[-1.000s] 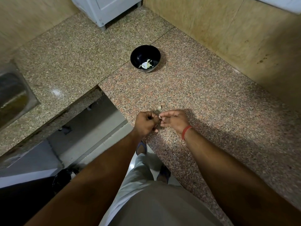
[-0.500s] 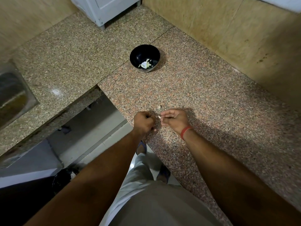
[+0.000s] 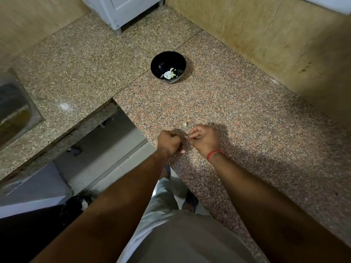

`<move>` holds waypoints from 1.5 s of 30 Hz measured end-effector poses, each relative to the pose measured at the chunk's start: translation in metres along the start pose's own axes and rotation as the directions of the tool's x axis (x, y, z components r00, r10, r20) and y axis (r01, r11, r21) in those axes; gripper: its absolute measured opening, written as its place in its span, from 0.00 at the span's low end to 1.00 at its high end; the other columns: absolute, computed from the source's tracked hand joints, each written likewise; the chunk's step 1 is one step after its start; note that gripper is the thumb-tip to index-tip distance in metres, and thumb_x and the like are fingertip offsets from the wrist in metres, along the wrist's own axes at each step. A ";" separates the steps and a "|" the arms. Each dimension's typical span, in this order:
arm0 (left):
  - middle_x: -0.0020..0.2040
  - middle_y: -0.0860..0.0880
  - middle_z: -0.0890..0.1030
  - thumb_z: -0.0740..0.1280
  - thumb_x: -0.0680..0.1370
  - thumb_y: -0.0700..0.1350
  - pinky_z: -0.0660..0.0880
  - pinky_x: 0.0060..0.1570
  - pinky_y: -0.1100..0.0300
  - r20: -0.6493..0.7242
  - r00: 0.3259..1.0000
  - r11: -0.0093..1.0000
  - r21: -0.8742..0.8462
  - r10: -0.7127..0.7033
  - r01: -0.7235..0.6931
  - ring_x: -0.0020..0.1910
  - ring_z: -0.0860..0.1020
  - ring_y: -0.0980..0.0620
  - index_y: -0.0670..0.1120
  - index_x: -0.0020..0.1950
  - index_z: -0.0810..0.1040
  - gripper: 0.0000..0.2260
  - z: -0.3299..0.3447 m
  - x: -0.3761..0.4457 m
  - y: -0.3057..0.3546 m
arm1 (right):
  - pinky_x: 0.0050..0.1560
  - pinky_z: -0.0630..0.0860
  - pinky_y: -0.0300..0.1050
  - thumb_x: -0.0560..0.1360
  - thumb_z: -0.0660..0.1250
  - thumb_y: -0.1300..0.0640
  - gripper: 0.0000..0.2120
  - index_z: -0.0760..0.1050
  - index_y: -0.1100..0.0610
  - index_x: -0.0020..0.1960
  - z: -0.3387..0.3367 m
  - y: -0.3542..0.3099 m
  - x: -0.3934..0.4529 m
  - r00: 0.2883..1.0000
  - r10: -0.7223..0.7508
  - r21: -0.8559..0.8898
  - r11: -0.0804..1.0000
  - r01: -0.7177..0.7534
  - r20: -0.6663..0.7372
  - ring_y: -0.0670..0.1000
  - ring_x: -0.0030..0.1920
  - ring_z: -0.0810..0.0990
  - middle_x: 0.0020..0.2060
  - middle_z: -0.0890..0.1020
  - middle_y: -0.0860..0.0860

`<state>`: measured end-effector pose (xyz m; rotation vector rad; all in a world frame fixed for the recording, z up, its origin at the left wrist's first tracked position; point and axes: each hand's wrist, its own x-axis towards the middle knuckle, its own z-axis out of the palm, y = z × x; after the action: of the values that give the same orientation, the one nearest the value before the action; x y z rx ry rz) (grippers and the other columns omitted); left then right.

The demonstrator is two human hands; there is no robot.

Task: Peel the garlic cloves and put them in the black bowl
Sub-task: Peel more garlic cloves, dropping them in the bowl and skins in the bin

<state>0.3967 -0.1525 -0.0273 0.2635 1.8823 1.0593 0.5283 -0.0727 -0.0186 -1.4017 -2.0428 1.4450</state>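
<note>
Left hand (image 3: 169,142): held just above the near edge of the desk (image 3: 247,118), fingers curled tight into a fist. Whether anything is enclosed in the grip cannot be told; the palm side is hidden.

Right hand (image 3: 204,140): held just beside the left, a narrow gap between them. Thumb and forefinger are pressed together in a pinch on something very small and pale, too small to be identified. A red band (image 3: 213,154) is worn at the wrist.

Black bowl (image 3: 168,67): set upright on the desk, well apart from both hands, on the far side, at the seam between two stone slabs. Pale garlic pieces (image 3: 169,74) are seen lying at its bottom.

Small pale scrap (image 3: 184,124): lies on the desk just beyond the right hand; papery, possibly skin.

Desk: speckled granite, L-shaped, bounded by tiled walls (image 3: 266,35) at the back and right.

Steel sink (image 3: 13,111): let into the desk at the far left, partly cut off by the frame.

White appliance (image 3: 121,8): stands at the far corner.

Dark bin (image 3: 76,205): on the floor below the desk edge, lower left.
</note>
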 end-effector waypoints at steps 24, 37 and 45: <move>0.31 0.41 0.80 0.71 0.78 0.31 0.79 0.26 0.57 0.036 0.996 0.979 -0.190 0.084 -0.076 0.24 0.78 0.47 0.34 0.39 0.79 0.08 -0.001 -0.001 -0.003 | 0.40 0.83 0.37 0.67 0.80 0.68 0.12 0.84 0.53 0.43 0.009 -0.010 -0.002 0.997 -0.044 0.034 0.998 0.046 -0.064 0.41 0.38 0.85 0.37 0.86 0.45; 0.30 0.42 0.76 0.69 0.79 0.33 0.77 0.27 0.57 0.104 0.984 0.969 -0.214 0.146 -0.121 0.24 0.75 0.48 0.34 0.42 0.78 0.07 -0.010 0.002 -0.004 | 0.45 0.86 0.51 0.70 0.77 0.71 0.13 0.83 0.64 0.53 -0.001 -0.007 0.005 0.981 0.146 0.485 0.854 -0.190 0.128 0.56 0.45 0.88 0.44 0.87 0.57; 0.28 0.39 0.79 0.67 0.77 0.33 0.80 0.32 0.46 0.040 0.995 0.995 -0.020 0.095 -0.094 0.22 0.76 0.43 0.33 0.41 0.82 0.07 -0.009 0.002 -0.003 | 0.44 0.86 0.52 0.70 0.77 0.70 0.13 0.82 0.63 0.54 -0.001 0.000 0.004 0.969 0.192 0.537 0.807 -0.247 0.157 0.58 0.46 0.87 0.46 0.87 0.60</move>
<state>0.3892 -0.1579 -0.0294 0.3641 1.8378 1.1258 0.5263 -0.0687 -0.0192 -1.3525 -1.3479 2.0262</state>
